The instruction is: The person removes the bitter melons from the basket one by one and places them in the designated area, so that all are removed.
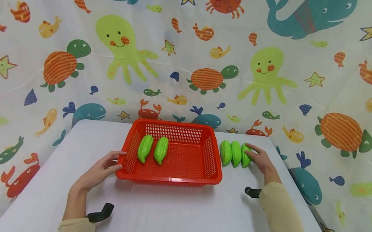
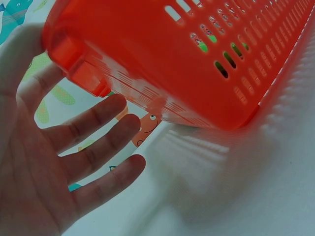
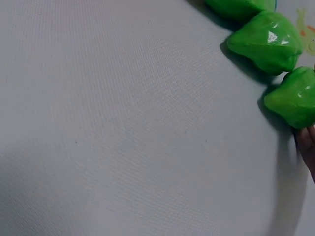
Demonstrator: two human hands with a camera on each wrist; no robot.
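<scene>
In the head view three glossy green, ridged toy fruits lie side by side to the right of a red plastic basket [image 1: 170,179]: a left one [image 1: 225,152], a middle one [image 1: 236,154] and a right one [image 1: 245,156]. My right hand [image 1: 261,159] holds the right fruit, fingers and thumb curled about it. The right wrist view shows fingers [image 3: 306,142] against that fruit [image 3: 294,98]. Two similar fruits [image 1: 145,148] [image 1: 161,150] lie inside the basket's left half. My left hand [image 1: 99,169] is at the basket's left rim, its fingers spread and mostly straight in the left wrist view.
A white table [image 1: 174,213] carries the basket and the fruits. Behind it hangs a white curtain [image 1: 183,49] printed with sea animals. Black wrist-worn devices, one on the left wrist [image 1: 100,214] and one on the right [image 1: 252,192], jut out over the table.
</scene>
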